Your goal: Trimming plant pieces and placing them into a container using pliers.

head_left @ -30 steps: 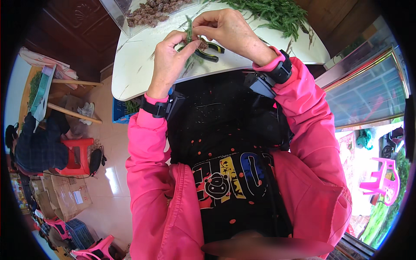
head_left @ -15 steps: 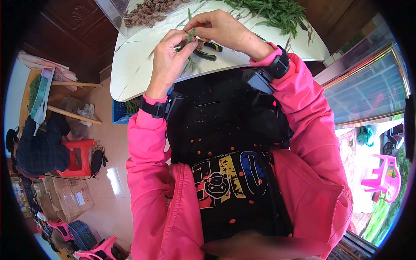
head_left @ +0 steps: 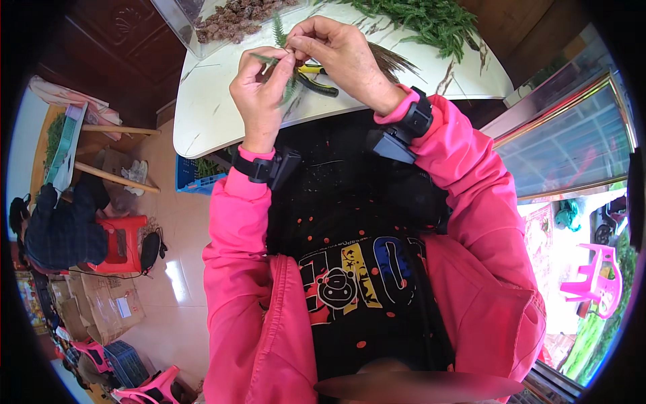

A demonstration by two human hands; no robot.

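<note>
My left hand (head_left: 260,91) and my right hand (head_left: 336,50) meet above a white marble-patterned table (head_left: 202,111). Both pinch one small green leafy sprig (head_left: 279,37), held upright between the fingertips. Under my hands, on the table, lie pliers with yellow and black handles (head_left: 316,75). A bundle of thin brown stems (head_left: 393,60) lies to the right of my right hand. Both wrists carry black bands over pink sleeves.
A pile of green sprigs (head_left: 424,17) covers the table's far right. A clear tray of brownish pieces (head_left: 235,17) stands at the far left. On the floor sit a blue crate (head_left: 195,175), a red stool (head_left: 118,236), cardboard boxes (head_left: 101,306) and another person (head_left: 57,225).
Both hands have stayed together over the table, working the green sprig between the fingertips; the sprig now stands more upright. Nothing else has moved.
</note>
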